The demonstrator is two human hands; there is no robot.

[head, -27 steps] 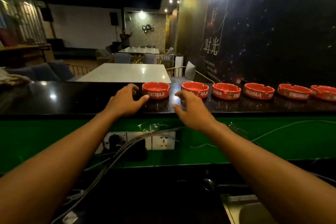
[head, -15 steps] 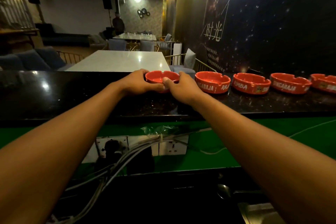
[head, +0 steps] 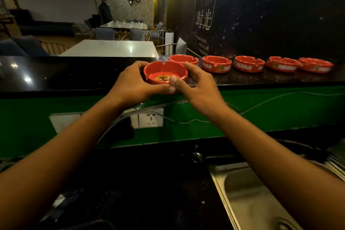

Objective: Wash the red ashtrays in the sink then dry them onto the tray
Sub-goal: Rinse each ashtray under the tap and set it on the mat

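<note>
A red ashtray [head: 165,73] is tilted toward me, lifted just above the front of the black bar top [head: 56,74]. My left hand [head: 132,84] grips its left side and my right hand [head: 194,86] pinches its right rim, thumb on the near edge. Something dark and yellowish lies in its bowl. Several more red ashtrays stand in a row along the bar top to the right, the nearest one [head: 183,59] just behind the held one, then another [head: 216,64] and more out to the far right [head: 316,65]. The steel sink [head: 248,192] is at the lower right.
A green panel [head: 261,110] below the bar top carries a white wall socket [head: 149,119] and loose cables. A dark counter lies beneath my arms, with a spoon [head: 197,157] near the sink. Beyond the bar are white tables, chairs and a person standing far off.
Both hands closed in on the leftmost ashtray, took hold of it and lifted it toward me, tilting it so its bowl shows. The view dropped, bringing the sink into sight.
</note>
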